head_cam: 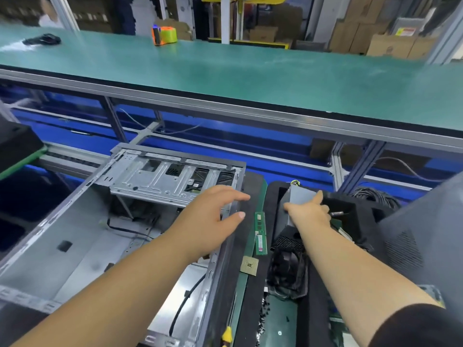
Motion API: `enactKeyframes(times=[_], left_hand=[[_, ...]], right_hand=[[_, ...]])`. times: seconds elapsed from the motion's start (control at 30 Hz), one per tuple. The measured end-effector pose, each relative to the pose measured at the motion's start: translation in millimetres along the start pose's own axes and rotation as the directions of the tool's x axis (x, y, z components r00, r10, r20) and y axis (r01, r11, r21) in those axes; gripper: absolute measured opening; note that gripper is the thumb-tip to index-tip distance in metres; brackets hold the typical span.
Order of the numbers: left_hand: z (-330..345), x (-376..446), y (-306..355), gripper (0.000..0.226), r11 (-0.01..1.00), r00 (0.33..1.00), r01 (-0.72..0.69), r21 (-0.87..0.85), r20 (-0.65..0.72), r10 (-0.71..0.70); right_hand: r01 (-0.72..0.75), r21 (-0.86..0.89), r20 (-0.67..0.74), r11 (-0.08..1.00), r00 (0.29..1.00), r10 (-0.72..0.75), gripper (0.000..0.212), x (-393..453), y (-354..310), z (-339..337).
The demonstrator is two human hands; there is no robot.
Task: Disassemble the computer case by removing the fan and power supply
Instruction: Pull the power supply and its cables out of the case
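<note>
A: Fig. — largest container first: computer case (82, 246), lying open on its side, left of centre. Contents?

B: Mostly bare metal floor. Drive cage (170, 179) bolted at the far end; black cable (185, 304) loops along the near right w/ a second thin lead further in. No fan or PSU visible inside.

A: Left hand (213, 216)?

B: Over the case's right wall, palm down, fingers straight and spread, thumb apart. Contact w/ the rim: can't tell.

A: Next container.

B: Black foam tray (275, 189) to the right, just beside the case. Holds the power supply (298, 196), grey box w/ a perforated black end toward the viewer. Fan (288, 274) sits in the tray nearer the viewer, black, blades blurred.

A: Right hand (310, 209)?

B: Laid on top of the power supply, fingers extended flat, not curled round it. Fingertips partly hidden past the box's edge.

A: Smaller items?

B: On the green strip between case and tray: RAM sticks (260, 234), two, end to end; CPU chip (249, 265) near them, closer to the viewer.

A: Hard to read?

B: Grey panel (421, 234) cut off at right edge. Tray's right compartments dark; a small metal piece there, ID unclear. Coiled cables (375, 196) behind the tray, partly hidden. Green bench (225, 71) beyond, blurred.
</note>
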State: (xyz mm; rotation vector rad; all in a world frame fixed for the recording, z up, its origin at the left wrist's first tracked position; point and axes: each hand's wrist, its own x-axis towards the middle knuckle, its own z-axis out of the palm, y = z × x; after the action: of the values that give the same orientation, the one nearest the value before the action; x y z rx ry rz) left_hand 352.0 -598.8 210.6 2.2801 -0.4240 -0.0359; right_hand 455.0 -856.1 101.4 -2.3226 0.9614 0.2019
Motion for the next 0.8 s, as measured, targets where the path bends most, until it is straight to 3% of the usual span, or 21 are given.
enactKeyframes(times=[0.33, 0.5, 0.57, 0.7, 0.8], left_hand=[[10, 8, 12, 0.036, 0.997, 0.997, -0.073, -0.030, 0.002, 0.073], [11, 13, 27, 0.052, 0.994, 0.994, -0.108, -0.007, -0.007, 0.108], [11, 16, 35, 0.054, 0.991, 0.992, -0.129, 0.021, 0.002, 0.129], [17, 19, 57, 0.050, 0.983, 0.986, -0.166, 0.079, 0.006, 0.166], [27, 22, 71, 0.077, 0.957, 0.974, -0.221, 0.188, 0.082, 0.209]], right_hand=[[0.209, 0.161, -0.185, 0.965, 0.966, -0.178, 0.110, -38, 9, -83], [0.351, 0.211, -0.186, 0.912, 0.931, -0.315, 0.073, -62, 20, -125], [0.403, 0.125, -0.154, 0.907, 0.911, -0.383, 0.077, -72, 25, -140], [0.486, -0.235, -0.094, 0.842, 0.851, -0.517, 0.096, -94, 31, -163], [0.572, -0.375, -0.019, 0.730, 0.782, -0.622, 0.098, -109, 38, -175]])
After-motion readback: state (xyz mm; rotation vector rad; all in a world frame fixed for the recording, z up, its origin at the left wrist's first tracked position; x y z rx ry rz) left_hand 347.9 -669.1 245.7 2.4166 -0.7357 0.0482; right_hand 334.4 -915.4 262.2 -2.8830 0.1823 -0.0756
